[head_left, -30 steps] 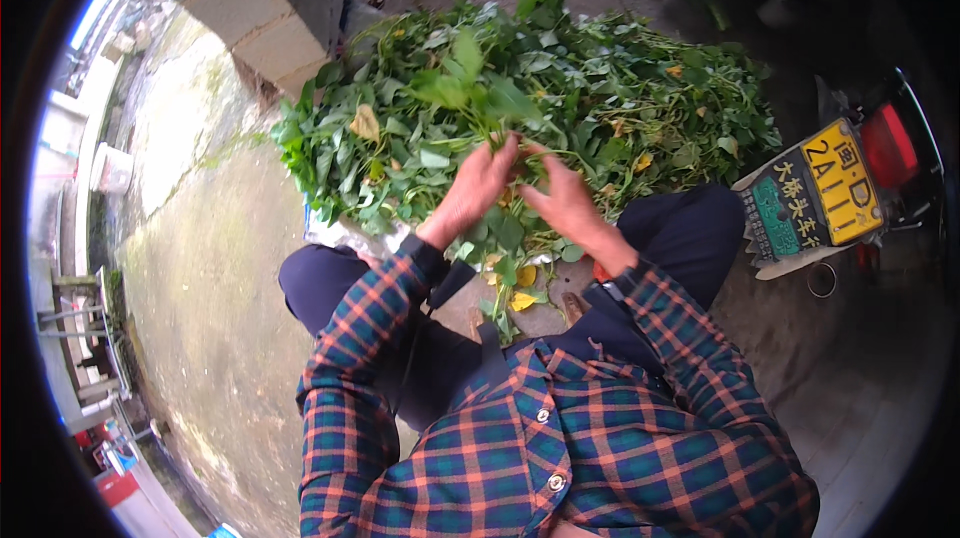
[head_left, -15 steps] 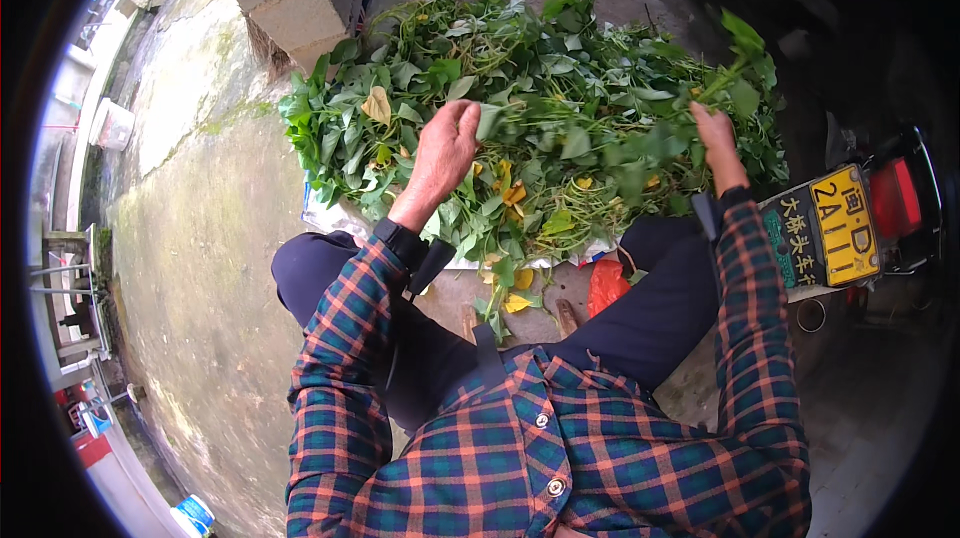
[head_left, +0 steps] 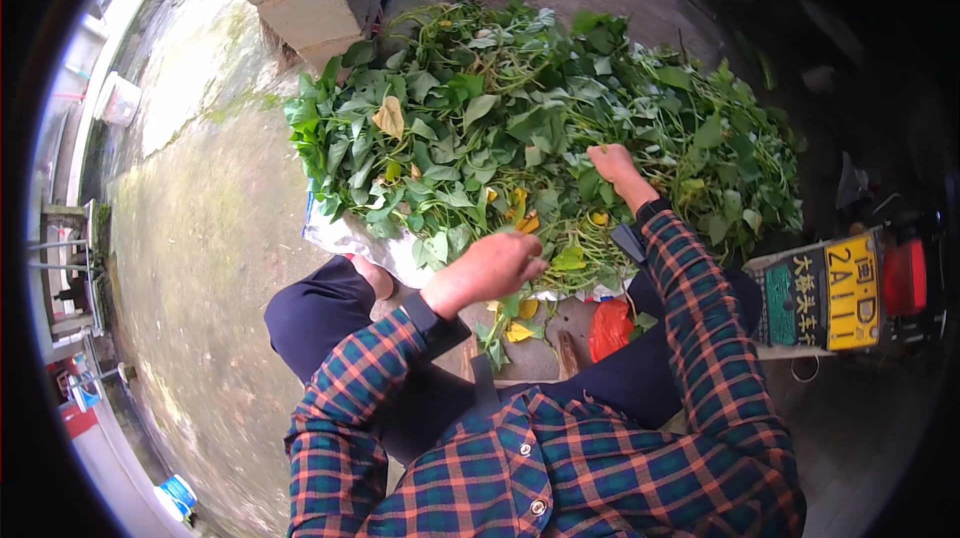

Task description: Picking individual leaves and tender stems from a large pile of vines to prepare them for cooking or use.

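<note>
Both hands work the heap of green leafy vines on its white sheet: left hand, near edge, curled on a sprig; right hand, farther in, grip unclear; sorting step, likely pulling stems next.

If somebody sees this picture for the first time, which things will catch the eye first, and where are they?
The big heap of green leafy vines fills the upper middle, lying on a pale sheet on the concrete ground. The right hand reaches into the heap, while the left hand hovers at its near edge above some yellow leaves. At the right edge stands a yellow plate beside a red lamp.
</note>
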Demonstrator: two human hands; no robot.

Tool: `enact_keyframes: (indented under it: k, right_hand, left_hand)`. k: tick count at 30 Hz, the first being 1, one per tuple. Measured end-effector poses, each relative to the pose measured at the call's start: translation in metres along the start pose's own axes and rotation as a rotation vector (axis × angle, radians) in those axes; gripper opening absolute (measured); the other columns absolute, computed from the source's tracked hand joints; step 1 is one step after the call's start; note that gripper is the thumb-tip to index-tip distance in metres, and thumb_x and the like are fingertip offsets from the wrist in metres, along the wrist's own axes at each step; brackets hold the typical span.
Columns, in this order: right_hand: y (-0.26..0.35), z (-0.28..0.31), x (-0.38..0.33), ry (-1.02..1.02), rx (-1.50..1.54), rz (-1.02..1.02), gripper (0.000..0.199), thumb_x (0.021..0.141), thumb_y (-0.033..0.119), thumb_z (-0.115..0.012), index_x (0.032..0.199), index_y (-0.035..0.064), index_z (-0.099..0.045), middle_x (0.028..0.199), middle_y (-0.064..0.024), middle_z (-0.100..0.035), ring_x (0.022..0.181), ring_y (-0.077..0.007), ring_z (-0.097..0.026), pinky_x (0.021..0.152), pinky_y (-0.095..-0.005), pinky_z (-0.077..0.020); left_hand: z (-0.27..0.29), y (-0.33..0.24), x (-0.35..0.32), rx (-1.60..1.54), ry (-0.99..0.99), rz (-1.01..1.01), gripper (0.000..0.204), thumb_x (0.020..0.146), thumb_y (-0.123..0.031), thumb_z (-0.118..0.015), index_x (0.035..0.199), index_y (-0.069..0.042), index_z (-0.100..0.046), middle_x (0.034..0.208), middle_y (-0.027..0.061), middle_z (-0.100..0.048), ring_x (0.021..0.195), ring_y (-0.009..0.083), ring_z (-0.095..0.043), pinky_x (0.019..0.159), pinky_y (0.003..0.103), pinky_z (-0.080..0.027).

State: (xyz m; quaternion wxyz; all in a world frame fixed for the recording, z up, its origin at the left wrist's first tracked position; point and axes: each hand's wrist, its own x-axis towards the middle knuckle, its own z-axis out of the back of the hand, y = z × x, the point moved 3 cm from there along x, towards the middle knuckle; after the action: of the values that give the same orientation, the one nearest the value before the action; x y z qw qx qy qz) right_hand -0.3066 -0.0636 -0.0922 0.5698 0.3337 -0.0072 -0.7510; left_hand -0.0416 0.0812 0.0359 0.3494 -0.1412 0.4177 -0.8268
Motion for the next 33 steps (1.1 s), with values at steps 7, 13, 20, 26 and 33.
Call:
enact_keyframes:
  k: [7,13,20,26,33]
  right_hand:
    - [-0.053,-0.039,0.06,-0.213,0.753,-0.22,0.044,0.089,0.037,-0.059,0.114,0.002,-0.056,0.108,-0.008,-0.061,0.091,-0.0248,-0.059,0.076,-0.0412,-0.0477]
    - [-0.006,-0.023,-0.001,-0.123,1.804,-0.488,0.026,0.092,0.037,-0.054,0.09,0.0118,-0.058,0.078,-0.0039,-0.058,0.059,-0.013,-0.05,0.05,-0.0272,-0.0425]
    - [0.041,0.02,-0.133,0.606,1.93,-0.064,0.022,0.091,0.032,-0.055,0.084,0.0108,-0.059,0.068,-0.0026,-0.058,0.052,-0.0133,-0.051,0.046,-0.0269,-0.0451]
    - [0.083,0.04,-0.232,0.438,1.692,-0.1,0.018,0.09,0.03,-0.056,0.09,0.0117,-0.061,0.085,-0.0071,-0.067,0.071,-0.019,-0.065,0.063,-0.0332,-0.0536]
    - [0.077,0.03,-0.272,0.549,1.504,-0.057,0.016,0.091,0.021,-0.057,0.095,0.0064,-0.058,0.072,0.0022,-0.053,0.064,-0.0098,-0.055,0.061,-0.027,-0.0506]
  left_hand:
    - [0.014,-0.004,0.001,0.006,0.003,0.057,0.025,0.089,-0.026,-0.057,0.098,-0.002,-0.058,0.089,0.0177,-0.059,0.085,0.0384,-0.06,0.071,0.046,-0.049]
    - [0.005,0.001,0.003,-0.001,0.03,0.064,0.023,0.089,-0.025,-0.058,0.097,-0.003,-0.059,0.088,0.0173,-0.06,0.084,0.0381,-0.06,0.071,0.046,-0.048]
    - [-0.035,0.041,0.026,0.026,-0.172,0.134,0.024,0.088,-0.023,-0.055,0.099,-0.002,-0.06,0.097,0.0186,-0.061,0.094,0.0375,-0.058,0.081,0.045,-0.048]
    - [0.004,0.006,0.041,0.09,-0.548,-0.4,0.057,0.08,-0.022,-0.067,0.128,-0.001,-0.046,0.118,0.0195,-0.052,0.098,0.0312,-0.056,0.088,0.036,-0.046]
    - [0.008,-0.034,0.033,-0.905,0.026,-0.111,0.05,0.085,-0.026,-0.067,0.127,-0.006,-0.047,0.101,0.0037,-0.055,0.086,0.0168,-0.056,0.072,0.029,-0.047]
